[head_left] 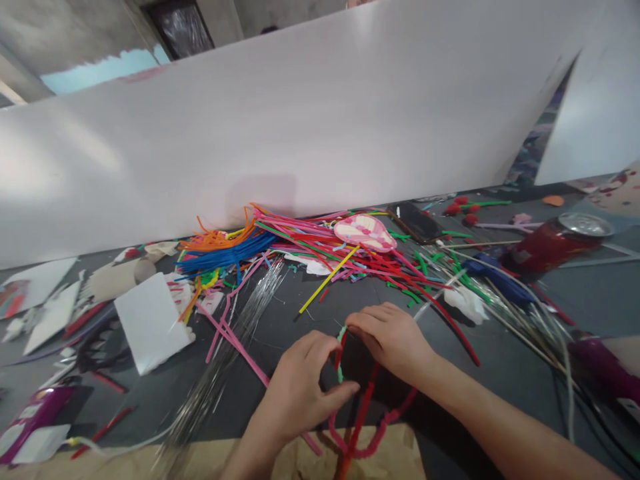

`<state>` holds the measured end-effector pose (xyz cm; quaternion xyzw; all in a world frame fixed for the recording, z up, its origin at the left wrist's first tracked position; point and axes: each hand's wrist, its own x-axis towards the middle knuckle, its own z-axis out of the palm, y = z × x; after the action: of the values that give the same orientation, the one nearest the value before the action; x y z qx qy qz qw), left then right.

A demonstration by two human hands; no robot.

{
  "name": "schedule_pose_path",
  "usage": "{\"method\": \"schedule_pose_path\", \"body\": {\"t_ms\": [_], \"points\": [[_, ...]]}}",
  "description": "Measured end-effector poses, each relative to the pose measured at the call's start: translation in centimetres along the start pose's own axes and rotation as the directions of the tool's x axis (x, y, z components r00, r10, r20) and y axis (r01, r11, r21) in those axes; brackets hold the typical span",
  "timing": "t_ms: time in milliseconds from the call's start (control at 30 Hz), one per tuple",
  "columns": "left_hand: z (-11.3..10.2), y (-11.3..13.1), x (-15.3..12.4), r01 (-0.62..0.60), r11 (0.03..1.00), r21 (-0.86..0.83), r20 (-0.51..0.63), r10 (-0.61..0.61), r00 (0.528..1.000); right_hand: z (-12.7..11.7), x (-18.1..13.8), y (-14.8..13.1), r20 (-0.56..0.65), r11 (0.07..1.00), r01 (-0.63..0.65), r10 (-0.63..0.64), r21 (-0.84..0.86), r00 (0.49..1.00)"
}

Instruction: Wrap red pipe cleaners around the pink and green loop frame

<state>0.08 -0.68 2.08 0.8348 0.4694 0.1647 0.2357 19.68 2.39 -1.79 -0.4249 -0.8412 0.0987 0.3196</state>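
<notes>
A pale green pipe cleaner (pixel 341 375), running beside a red one, stands between my two hands. My right hand (pixel 400 339) pinches its upper end with thumb and forefinger. From the left, my left hand (pixel 297 383) curls round it, fingertips against the strand and thumb held lower, apart from the forefinger. Below the hands, a red pipe cleaner stem (pixel 361 417) slants down towards the bottom edge. A dark pink pipe cleaner (pixel 374 445) bends in a curve around that stem. The lower fingers of my right hand are partly hidden.
Piled pipe cleaners (pixel 235 257) lie at the back, with a pink oval piece (pixel 365 231) on top. Thin metal wires (pixel 240 333) stretch left of my hands. A phone (pixel 415 222), a blue glue gun (pixel 500 275) and a red can (pixel 555 243) are at right. A white panel (pixel 300 133) stands behind.
</notes>
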Motion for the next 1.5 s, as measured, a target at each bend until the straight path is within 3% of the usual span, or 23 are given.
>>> {"method": "schedule_pose_path", "body": {"t_ms": [133, 333, 500, 600, 733, 867, 967, 1167, 1367, 1500], "points": [[0.9, -0.6, 0.2, 0.035, 0.982, 0.187, -0.01, -0.033, 0.999, 0.1, 0.0, 0.0, 0.025, 1.0, -0.019, 0.02, -0.025, 1.0], [1.1, -0.4, 0.5, -0.075, 0.932, 0.355, -0.05, 0.099, 0.994, 0.4, -0.2, 0.1, 0.043, 0.997, 0.003, 0.001, -0.082, 0.999], [1.2, -0.5, 0.4, -0.03, 0.928, 0.372, -0.208, 0.115, 0.971, 0.5, -0.3, 0.2, 0.062, 0.994, 0.071, -0.067, -0.078, 0.996], [1.0, -1.1, 0.4, 0.056, 0.952, 0.302, -0.319, 0.045, 0.947, 0.4, -0.2, 0.2, 0.065, 0.989, 0.138, -0.134, -0.051, 0.989], [0.9, -1.7, 0.5, 0.234, 0.97, 0.071, -0.372, -0.192, 0.908, 0.3, -0.1, 0.3, 0.027, 0.989, 0.146, -0.147, 0.034, 0.989], [1.1, -1.8, 0.9, 0.344, 0.898, -0.276, -0.25, -0.413, 0.876, 0.3, 0.0, 0.2, -0.014, 0.987, 0.116, -0.115, 0.111, 0.993], [1.5, -1.7, 1.2, 0.372, 0.808, -0.456, -0.128, -0.474, 0.871, 0.3, 0.1, 0.1, -0.046, 0.985, 0.1, -0.094, 0.139, 0.994], [2.7, -1.2, 1.7, 0.373, 0.678, -0.633, 0.036, -0.456, 0.889, 0.0, 0.2, -0.1, -0.073, 0.982, 0.056, -0.044, 0.178, 0.996], [3.7, 0.2, 1.2, 0.459, 0.42, -0.783, 0.273, -0.43, 0.86, -0.4, 0.3, -0.3, -0.128, 0.986, 0.006, 0.016, 0.164, 0.992], [3.3, 0.4, 1.1, 0.442, 0.321, -0.838, 0.332, -0.343, 0.879, -0.3, 0.3, -0.3, -0.117, 0.991, 0.007, 0.008, 0.132, 0.993]]}}
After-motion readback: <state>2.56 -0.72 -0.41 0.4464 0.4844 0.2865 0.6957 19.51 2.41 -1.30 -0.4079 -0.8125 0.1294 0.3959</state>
